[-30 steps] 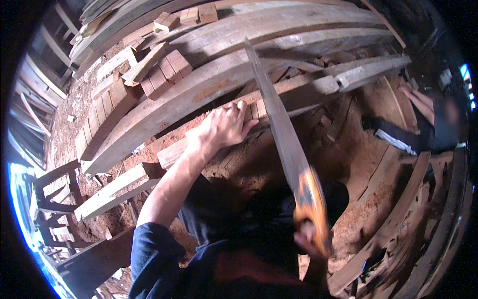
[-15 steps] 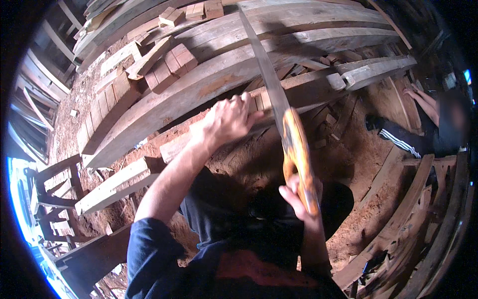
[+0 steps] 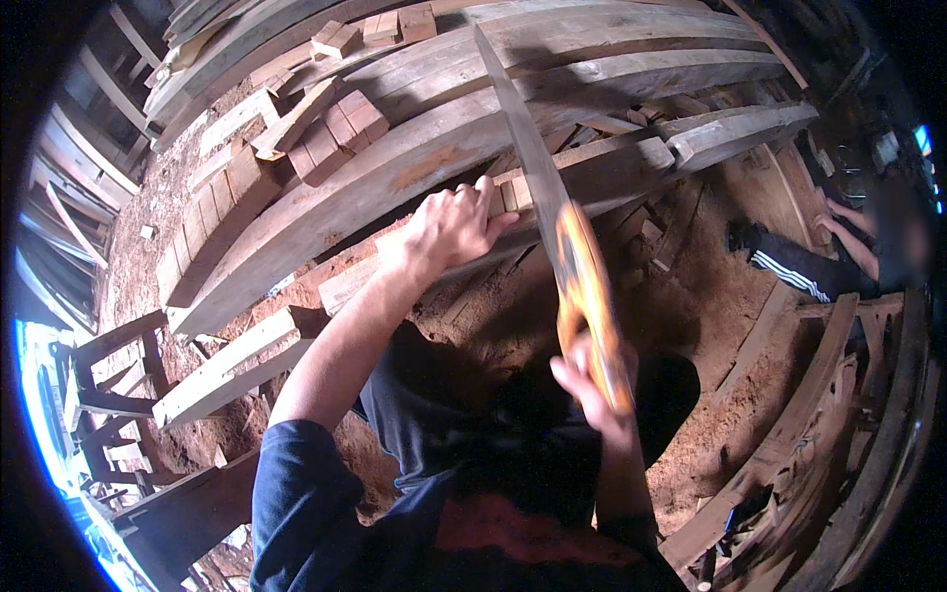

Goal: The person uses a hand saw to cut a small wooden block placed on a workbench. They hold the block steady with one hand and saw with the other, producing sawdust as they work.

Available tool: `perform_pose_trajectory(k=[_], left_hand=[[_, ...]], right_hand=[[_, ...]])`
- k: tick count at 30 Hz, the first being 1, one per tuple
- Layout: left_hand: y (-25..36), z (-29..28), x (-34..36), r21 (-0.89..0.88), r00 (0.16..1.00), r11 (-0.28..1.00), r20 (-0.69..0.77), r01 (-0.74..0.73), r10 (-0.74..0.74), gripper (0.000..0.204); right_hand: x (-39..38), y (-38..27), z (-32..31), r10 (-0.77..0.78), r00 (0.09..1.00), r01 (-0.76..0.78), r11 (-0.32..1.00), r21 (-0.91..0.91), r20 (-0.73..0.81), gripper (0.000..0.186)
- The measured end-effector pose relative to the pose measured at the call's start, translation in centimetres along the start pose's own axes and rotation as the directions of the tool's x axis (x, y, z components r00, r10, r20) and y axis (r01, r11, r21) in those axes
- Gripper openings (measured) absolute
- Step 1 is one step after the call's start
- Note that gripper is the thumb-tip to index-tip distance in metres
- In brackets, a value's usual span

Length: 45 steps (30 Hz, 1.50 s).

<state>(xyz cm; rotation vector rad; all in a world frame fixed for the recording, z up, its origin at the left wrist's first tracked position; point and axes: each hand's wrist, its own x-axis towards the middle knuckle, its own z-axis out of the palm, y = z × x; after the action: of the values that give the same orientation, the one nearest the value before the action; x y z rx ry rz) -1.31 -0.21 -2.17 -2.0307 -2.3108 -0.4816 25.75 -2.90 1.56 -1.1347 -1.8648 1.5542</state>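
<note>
My right hand (image 3: 595,383) is closed round the yellow-and-dark handle of a handsaw (image 3: 584,281). The long saw blade (image 3: 523,123) points away from me and crosses a wooden beam (image 3: 617,168); the place where its teeth meet the wood is hard to make out. To the left of the blade, my left hand (image 3: 444,229) presses on the same beam, its fingers curled over the wood and the thumb on the near side. Pale cut marks or short sections of wood (image 3: 511,194) show between my left hand and the blade.
Thick timbers (image 3: 395,178) lie beyond the beam, with stacked reddish blocks (image 3: 340,133) on them. A squared timber (image 3: 237,365) sticks out at left. Another person (image 3: 848,247) sits at right with hands on a board. Sawdust (image 3: 691,444) covers the ground; planks (image 3: 789,464) lie lower right.
My right hand and the saw handle have shifted slightly forward, while the blade tip sits a little lower in view. My left hand stays on the beam. The other person's hands have moved down.
</note>
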Motion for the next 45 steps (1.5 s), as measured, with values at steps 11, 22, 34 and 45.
perform_pose_trajectory(k=[11,22,34,45], left_hand=[[0.2,-0.1,-0.1,0.017,0.995,0.997,-0.065,-0.071,0.072,0.062],[0.1,-0.6,-0.6,0.027,0.998,0.998,-0.015,0.055,-0.055,0.065],[0.4,-1.8,-0.3,-0.054,0.996,0.997,0.066,0.061,-0.057,0.063],[-0.1,-1.3,-0.2,-0.072,0.996,0.995,0.066,0.067,-0.063,0.066]], right_hand=[[1.4,2.3,0.3,-0.232,0.972,0.234,0.968,0.090,-0.030,0.026],[-15.2,7.8,-5.6,-0.160,0.987,0.142,0.928,-0.345,-0.025,0.029],[-9.5,5.5,-3.0,-0.192,0.980,0.195,0.979,0.057,-0.049,0.031],[-8.1,5.3,-3.1,-0.197,0.980,0.197,0.978,0.064,-0.009,0.030]])
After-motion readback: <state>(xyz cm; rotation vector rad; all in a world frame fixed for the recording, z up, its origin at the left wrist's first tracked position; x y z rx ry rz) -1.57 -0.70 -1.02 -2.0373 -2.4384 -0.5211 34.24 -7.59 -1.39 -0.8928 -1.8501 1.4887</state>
